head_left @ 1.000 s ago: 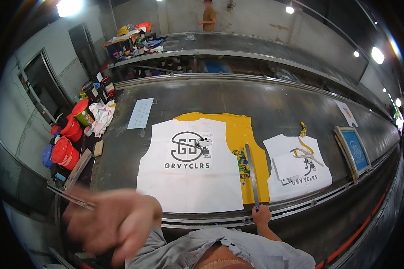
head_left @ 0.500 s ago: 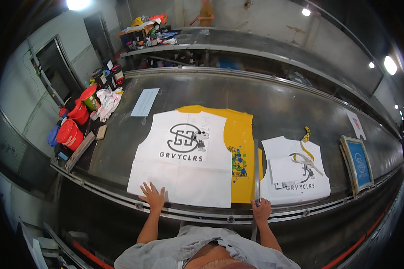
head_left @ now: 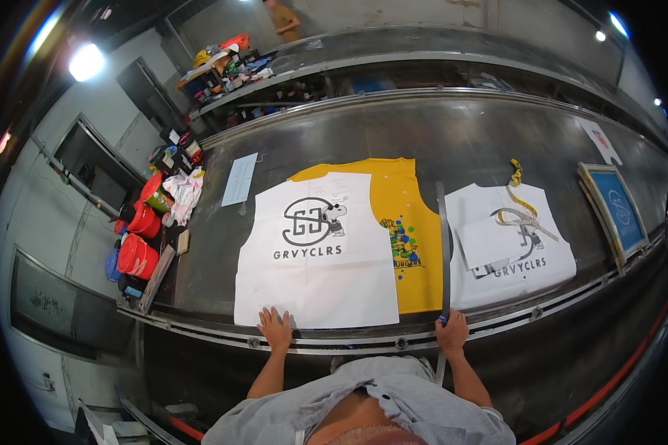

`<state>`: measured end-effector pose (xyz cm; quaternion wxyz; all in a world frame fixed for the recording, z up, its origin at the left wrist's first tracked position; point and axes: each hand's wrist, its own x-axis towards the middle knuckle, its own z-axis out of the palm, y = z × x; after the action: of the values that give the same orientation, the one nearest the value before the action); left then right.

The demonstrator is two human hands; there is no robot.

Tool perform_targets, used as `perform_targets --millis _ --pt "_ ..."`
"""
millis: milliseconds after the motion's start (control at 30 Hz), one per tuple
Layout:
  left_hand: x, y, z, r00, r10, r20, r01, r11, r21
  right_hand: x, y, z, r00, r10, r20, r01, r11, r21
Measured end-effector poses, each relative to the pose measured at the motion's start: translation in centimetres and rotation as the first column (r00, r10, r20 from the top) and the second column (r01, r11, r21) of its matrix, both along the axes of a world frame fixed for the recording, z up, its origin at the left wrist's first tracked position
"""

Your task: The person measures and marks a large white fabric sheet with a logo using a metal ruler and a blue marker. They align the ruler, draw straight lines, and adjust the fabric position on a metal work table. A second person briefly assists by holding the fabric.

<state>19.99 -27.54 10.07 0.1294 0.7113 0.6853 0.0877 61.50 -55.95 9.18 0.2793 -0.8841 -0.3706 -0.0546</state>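
Note:
A white sleeveless shirt panel [head_left: 319, 285] with a black circular logo and a cartoon dog lies flat on the long dark table. My left hand [head_left: 276, 331] rests spread on its lower left edge. Partly beneath that panel is a yellow shirt piece [head_left: 416, 278] with a blue and green print. Along its right side runs a long metal ruler [head_left: 444, 245], its lower end passing over the table edge. My right hand [head_left: 452, 331] is closed around the ruler near that end, with a small blue object, perhaps a pen, at its fingers.
To the right lies another white shirt panel [head_left: 549, 256] with loose paper, a yellow measuring tape [head_left: 515, 176] and what looks like scissors on it. A framed printing screen [head_left: 617, 208] leans beyond. Red buckets [head_left: 137, 256] line the left end. A person [head_left: 283, 21] stands far back.
The whole view has tilted and shifted, so the table sits differently in the picture. Both hands keep their places on the panel and the ruler.

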Motion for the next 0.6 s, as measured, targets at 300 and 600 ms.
perform_targets --millis 300,600 --pt "-0.2 -0.2 -0.1 1.000 0.015 0.003 -0.015 1.000 0.026 -0.5 7.3 11.1 0.760 0.619 -0.196 -0.621 0.782 0.061" --pt "-0.4 0.2 -0.6 0.999 0.051 -0.008 -0.050 0.998 0.044 1.7 15.8 19.0 0.879 0.447 -0.166 -0.374 0.862 0.342"
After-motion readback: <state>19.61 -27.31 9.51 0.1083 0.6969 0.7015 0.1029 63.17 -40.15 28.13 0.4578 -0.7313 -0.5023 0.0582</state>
